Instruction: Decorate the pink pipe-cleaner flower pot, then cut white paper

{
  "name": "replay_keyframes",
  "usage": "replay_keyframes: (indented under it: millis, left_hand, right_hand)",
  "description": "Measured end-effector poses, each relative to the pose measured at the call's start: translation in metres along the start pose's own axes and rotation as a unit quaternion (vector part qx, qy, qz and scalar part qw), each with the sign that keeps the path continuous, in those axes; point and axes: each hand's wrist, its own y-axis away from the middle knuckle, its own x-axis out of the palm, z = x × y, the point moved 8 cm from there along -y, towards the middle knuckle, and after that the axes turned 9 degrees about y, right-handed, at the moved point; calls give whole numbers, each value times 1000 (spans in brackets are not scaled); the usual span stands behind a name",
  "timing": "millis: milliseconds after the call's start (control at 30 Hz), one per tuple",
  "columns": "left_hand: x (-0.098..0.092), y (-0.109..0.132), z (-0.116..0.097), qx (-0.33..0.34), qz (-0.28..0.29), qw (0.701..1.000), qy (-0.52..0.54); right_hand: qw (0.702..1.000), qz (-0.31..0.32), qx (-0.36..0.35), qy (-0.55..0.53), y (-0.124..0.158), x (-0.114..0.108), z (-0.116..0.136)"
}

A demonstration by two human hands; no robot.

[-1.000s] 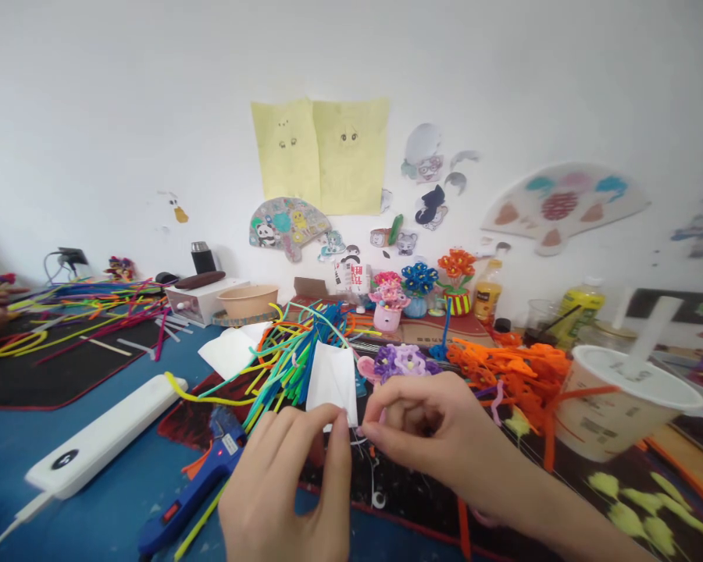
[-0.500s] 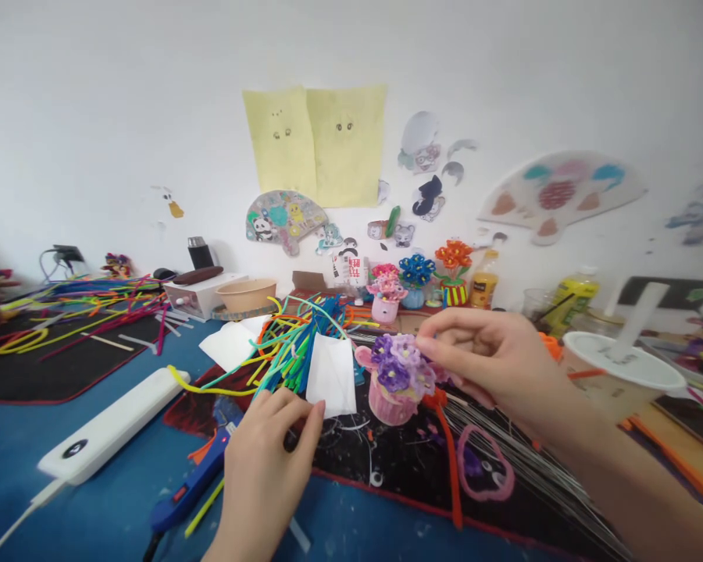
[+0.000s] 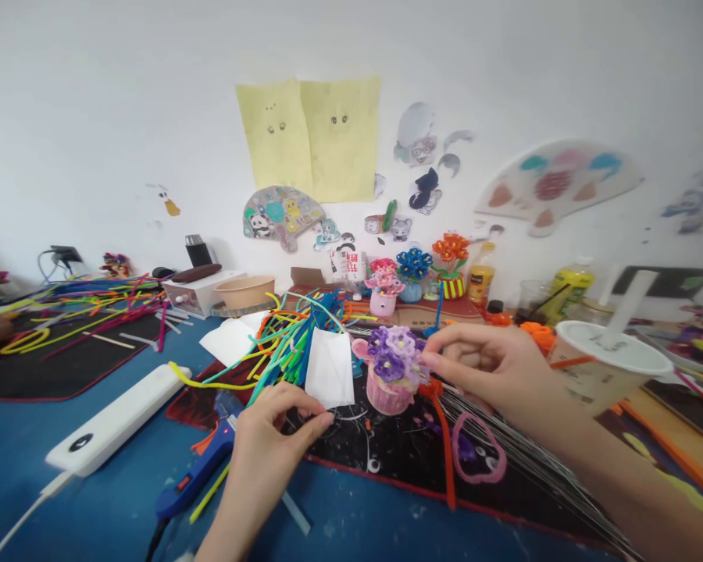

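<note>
A pink pot [image 3: 390, 396] of purple flowers [image 3: 395, 351] stands on a black mat [image 3: 404, 462], the right hand [image 3: 497, 363] at its three o'clock and the left hand [image 3: 275, 425] at eight, both with fingers narrow, any hold impossible to tell, and a sideways brush from the right might topple it.

We had the flower pot [image 3: 390, 396] on the mat [image 3: 410, 464], with our left hand [image 3: 272, 421] before it to the left and our right hand [image 3: 483, 359] just to its right. Left of our left hand lay the glue gun [image 3: 202, 468], then the power strip [image 3: 117, 421]. Behind that hand lay the folded paper [image 3: 330, 368] and the pipe cleaners [image 3: 290, 351]. To our right stood the lidded cup [image 3: 586, 378].
</note>
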Motion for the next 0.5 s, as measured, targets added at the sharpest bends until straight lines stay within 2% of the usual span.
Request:
replay_keyframes:
  millis: [167,267,500]
  left_hand:
    - [2,1,-12,25,-18,999,-27]
    - [5,2,-9,18,-21,999,-21]
    - [19,-1,2,10,49,998,31]
  right_hand:
    - [1000,-11,19,-19,-1,6,-19]
    - [999,-9,34,-32,-2,10,-30]
    - [995,-49,32,-76,-2,10,-48]
